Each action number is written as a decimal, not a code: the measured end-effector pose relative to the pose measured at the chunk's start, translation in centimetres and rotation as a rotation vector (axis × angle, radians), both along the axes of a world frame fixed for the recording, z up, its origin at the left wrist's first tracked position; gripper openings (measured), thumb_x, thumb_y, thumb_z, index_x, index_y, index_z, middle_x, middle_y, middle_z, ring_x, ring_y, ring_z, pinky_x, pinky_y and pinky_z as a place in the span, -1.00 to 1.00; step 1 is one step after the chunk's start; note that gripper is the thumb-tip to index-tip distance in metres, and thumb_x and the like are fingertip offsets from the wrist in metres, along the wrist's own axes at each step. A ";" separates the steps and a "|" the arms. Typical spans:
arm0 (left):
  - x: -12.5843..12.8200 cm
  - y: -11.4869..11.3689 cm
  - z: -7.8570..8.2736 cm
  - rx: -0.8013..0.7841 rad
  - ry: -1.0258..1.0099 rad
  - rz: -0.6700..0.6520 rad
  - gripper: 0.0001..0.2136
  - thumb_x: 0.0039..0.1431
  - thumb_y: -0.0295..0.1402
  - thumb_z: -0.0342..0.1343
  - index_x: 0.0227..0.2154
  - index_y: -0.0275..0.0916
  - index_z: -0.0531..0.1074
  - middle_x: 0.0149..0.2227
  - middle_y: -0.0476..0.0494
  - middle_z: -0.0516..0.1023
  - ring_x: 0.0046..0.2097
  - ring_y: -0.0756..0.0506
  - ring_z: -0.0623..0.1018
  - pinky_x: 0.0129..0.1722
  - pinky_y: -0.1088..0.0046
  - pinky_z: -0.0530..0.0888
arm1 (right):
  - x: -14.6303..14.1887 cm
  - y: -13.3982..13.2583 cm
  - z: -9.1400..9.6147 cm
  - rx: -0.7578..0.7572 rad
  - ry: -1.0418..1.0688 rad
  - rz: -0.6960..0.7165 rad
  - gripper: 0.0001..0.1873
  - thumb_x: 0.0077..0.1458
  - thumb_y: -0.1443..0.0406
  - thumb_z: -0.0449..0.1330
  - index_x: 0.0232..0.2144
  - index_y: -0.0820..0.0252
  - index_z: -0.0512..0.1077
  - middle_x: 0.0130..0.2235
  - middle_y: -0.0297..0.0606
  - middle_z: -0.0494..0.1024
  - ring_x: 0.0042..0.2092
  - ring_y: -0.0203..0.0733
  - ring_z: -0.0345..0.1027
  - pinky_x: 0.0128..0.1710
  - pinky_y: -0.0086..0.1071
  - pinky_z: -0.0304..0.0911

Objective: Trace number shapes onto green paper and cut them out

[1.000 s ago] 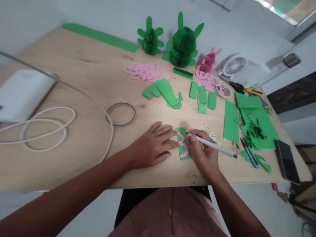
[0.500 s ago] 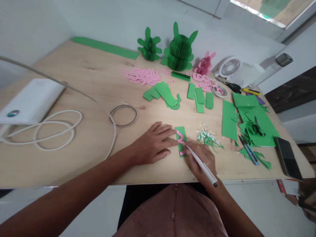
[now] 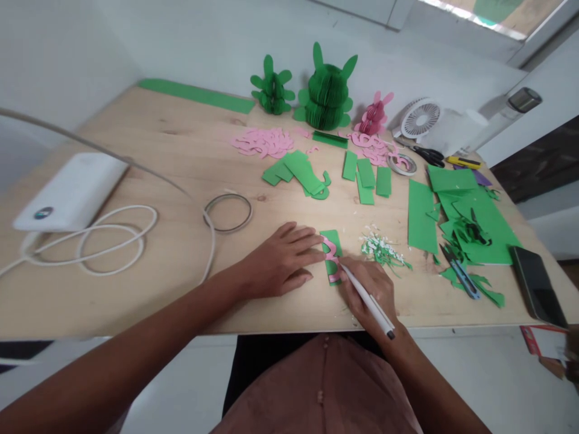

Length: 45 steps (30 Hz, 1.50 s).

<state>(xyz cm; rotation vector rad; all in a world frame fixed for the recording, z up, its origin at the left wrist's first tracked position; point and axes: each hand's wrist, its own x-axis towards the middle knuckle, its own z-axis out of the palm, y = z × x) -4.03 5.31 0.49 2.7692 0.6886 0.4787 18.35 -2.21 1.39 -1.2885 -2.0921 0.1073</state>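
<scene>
Pink curved paper cut-out (image 3: 332,249) lies on top of a small green paper rectangle (image 3: 334,235), near the front edge of the pale wooden table (image 3: 181,150), a little right of its middle. The left hand (image 3: 280,263) lies flat and open on the table with the fingers stretched out. It grips nothing, and its fingertips press on the left side of the cut-out and the green rectangle. The right hand (image 3: 373,288) is closed in a writing grip around a white pen (image 3: 368,301). The pen's tip touches the near right edge of the pink shape, and its dark-capped end points back toward the person.

Just right of the two hands sits a small heap of green and white paper shreds (image 3: 382,249). Farther right lie large green paper sheets (image 3: 421,217), blue-handled snips (image 3: 462,278) and a dark phone (image 3: 538,286) at the table's right edge. To the left are a thin tape ring (image 3: 227,212), a looped white cable (image 3: 108,241) and a white power bank (image 3: 72,191). At the far side stand two green honeycomb paper cactuses (image 3: 329,90), with a pile of pink paper cut-outs (image 3: 265,141) lying in front of them.
</scene>
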 end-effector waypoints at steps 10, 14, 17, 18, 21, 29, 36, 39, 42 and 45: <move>-0.1 -0.2 -0.5 0.071 0.002 0.006 -0.68 0.28 -0.26 0.01 0.06 -0.14 0.40 0.23 -0.21 0.34 0.24 -0.28 0.28 0.22 0.01 0.14 | 0.4 0.1 0.0 -0.302 0.452 -0.137 -0.86 0.22 0.29 0.15 -0.20 0.11 0.50 -0.23 -0.24 0.61 -0.20 -0.16 0.50 -0.21 -0.31 0.38; -0.1 -0.3 -0.6 0.065 -0.003 0.004 -0.68 0.28 -0.25 0.01 0.06 -0.14 0.41 0.23 -0.22 0.34 0.24 -0.29 0.27 0.22 -0.02 0.13 | -0.7 0.3 0.3 -0.368 0.657 -0.203 -0.89 0.18 0.25 0.18 -0.26 0.12 0.49 -0.31 -0.27 0.58 -0.27 -0.19 0.48 -0.28 -0.34 0.40; -0.1 -0.2 -0.7 0.060 0.004 0.005 -0.65 0.29 -0.25 -0.01 0.10 -0.14 0.38 0.24 -0.22 0.33 0.25 -0.29 0.26 0.23 -0.03 0.12 | -1.8 0.6 0.2 -0.404 0.730 -0.226 -0.89 0.12 0.24 0.22 -0.29 0.12 0.44 -0.41 -0.33 0.53 -0.41 -0.24 0.43 -0.43 -0.38 0.37; -0.1 -0.2 -0.7 0.058 0.007 0.005 -0.65 0.30 -0.25 -0.02 0.11 -0.14 0.37 0.24 -0.22 0.32 0.26 -0.29 0.25 0.23 -0.04 0.11 | -2.0 0.7 0.1 -0.404 0.734 -0.235 -0.90 0.11 0.24 0.23 -0.32 0.12 0.42 -0.44 -0.35 0.51 -0.44 -0.25 0.41 -0.46 -0.40 0.35; -0.2 -0.1 -0.9 0.061 0.007 -0.001 -0.64 0.31 -0.24 -0.04 0.13 -0.13 0.35 0.25 -0.21 0.31 0.26 -0.29 0.25 0.23 -0.04 0.10 | -2.5 0.8 -0.1 -0.391 0.703 -0.242 -0.90 0.10 0.26 0.23 -0.41 0.13 0.39 -0.49 -0.39 0.47 -0.49 -0.30 0.36 -0.52 -0.44 0.29; -0.2 0.0 -1.0 0.069 0.003 -0.003 -0.63 0.31 -0.23 -0.02 0.14 -0.12 0.33 0.24 -0.20 0.33 0.25 -0.29 0.26 0.22 -0.01 0.12 | -2.6 0.7 -0.4 -0.375 0.628 -0.235 -0.92 0.12 0.27 0.21 -0.41 0.13 0.40 -0.48 -0.39 0.48 -0.49 -0.32 0.35 -0.54 -0.45 0.28; -0.3 0.0 -0.9 0.048 0.001 -0.006 -0.64 0.30 -0.25 -0.02 0.12 -0.13 0.35 0.23 -0.22 0.33 0.26 -0.30 0.25 0.22 -0.04 0.12 | -2.6 0.8 -0.4 -0.373 0.572 -0.239 -0.90 0.15 0.25 0.19 -0.40 0.13 0.40 -0.49 -0.38 0.49 -0.50 -0.33 0.36 -0.56 -0.44 0.31; -0.3 0.0 -0.9 0.045 0.007 -0.008 -0.64 0.30 -0.25 -0.03 0.12 -0.14 0.34 0.24 -0.23 0.33 0.26 -0.30 0.24 0.22 -0.05 0.11 | -2.6 0.8 -0.4 -0.377 0.560 -0.237 -0.89 0.16 0.24 0.19 -0.40 0.13 0.40 -0.48 -0.37 0.49 -0.51 -0.32 0.37 -0.57 -0.45 0.32; -0.3 0.0 -0.9 0.039 0.014 -0.007 -0.64 0.31 -0.25 -0.04 0.13 -0.14 0.33 0.24 -0.23 0.32 0.27 -0.30 0.24 0.23 -0.06 0.10 | -2.6 0.7 -0.4 -0.385 0.564 -0.235 -0.88 0.16 0.24 0.19 -0.40 0.13 0.39 -0.48 -0.38 0.49 -0.50 -0.32 0.38 -0.55 -0.45 0.33; -0.3 0.0 -0.9 0.032 0.016 -0.007 -0.64 0.31 -0.25 -0.04 0.14 -0.13 0.33 0.25 -0.22 0.31 0.27 -0.30 0.23 0.24 -0.04 0.10 | -2.5 0.7 -0.4 -0.384 0.547 -0.226 -0.90 0.16 0.25 0.19 -0.39 0.13 0.40 -0.46 -0.37 0.50 -0.48 -0.31 0.40 -0.51 -0.44 0.34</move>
